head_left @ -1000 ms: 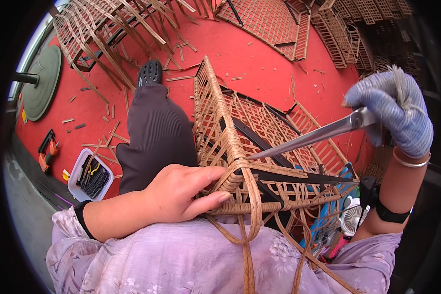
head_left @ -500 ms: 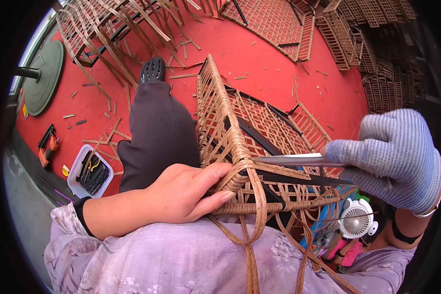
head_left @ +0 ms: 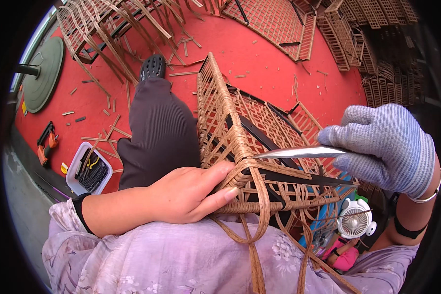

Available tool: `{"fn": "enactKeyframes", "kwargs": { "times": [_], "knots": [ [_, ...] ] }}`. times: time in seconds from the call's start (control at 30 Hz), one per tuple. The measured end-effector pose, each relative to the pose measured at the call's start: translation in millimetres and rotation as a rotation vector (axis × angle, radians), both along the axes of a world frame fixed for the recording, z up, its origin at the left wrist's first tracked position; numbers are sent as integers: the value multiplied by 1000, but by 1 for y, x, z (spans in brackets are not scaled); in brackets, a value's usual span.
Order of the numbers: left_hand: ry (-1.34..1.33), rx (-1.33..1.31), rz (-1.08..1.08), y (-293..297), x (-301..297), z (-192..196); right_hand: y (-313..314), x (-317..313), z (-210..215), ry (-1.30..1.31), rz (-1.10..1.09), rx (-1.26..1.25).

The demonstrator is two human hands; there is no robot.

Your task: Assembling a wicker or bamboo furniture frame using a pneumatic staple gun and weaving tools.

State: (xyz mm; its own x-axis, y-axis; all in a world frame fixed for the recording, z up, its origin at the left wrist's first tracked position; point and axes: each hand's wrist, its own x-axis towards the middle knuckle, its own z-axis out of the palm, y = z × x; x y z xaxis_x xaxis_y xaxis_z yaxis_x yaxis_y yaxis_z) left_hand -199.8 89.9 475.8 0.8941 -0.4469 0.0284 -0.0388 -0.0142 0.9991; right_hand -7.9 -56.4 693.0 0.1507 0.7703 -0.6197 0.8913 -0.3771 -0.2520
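Note:
A brown wicker panel piece (head_left: 208, 98), woven over black metal bars, stands against my lap. Its near corner is closely wrapped in flat cane. My bare left hand (head_left: 181, 193) grips that corner between thumb and fingers. In my right hand (head_left: 382, 147), which wears a blue-grey striped glove, is a pointed metal blade (head_left: 296, 152); its handle end is hidden in the fingers. The blade's tip touches the wrapped corner just past my left fingertips. From the corner a loose cane strand (head_left: 261, 198) loops down over my lilac shirt, with more strands hanging beside it.
Cane scraps lie on the red floor (head_left: 269, 73). At left are a white bin (head_left: 76, 188) of black pieces, an orange-black power tool (head_left: 46, 144) and a round green base (head_left: 44, 73). More wicker pieces stand beyond. A white fan (head_left: 354, 219) is at lower right.
My right hand has shifted slightly left and tilted, showing more of the blade's broad face. The tip stays at the corner. My left hand keeps its grip almost unmoved.

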Motion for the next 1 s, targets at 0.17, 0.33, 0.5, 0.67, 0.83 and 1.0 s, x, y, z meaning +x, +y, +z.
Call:
{"fn": "enactKeyframes", "kwargs": {
  "times": [0.17, 0.33, 0.5, 0.67, 0.83, 1.0],
  "knots": [
    [-39, 128, -5, -2, 1, 0, 4, 2, 1, 9, 37, -12],
    [-59, 154, 8, -4, 2, 0, 8, -3, 2, 73, -15, -23],
    [-88, 175, 30, -4, -2, -1, 0, -15, -3, 102, -143, -40],
    [-147, 193, 50, -5, -3, -2, -28, -36, -17, 218, -442, 128],
    [-121, 162, 73, -8, -4, -5, -28, -59, -13, 49, -414, 53],
    [-103, 170, 98, -9, -5, -3, -27, -85, -13, -94, -377, 16]
  ]
}}
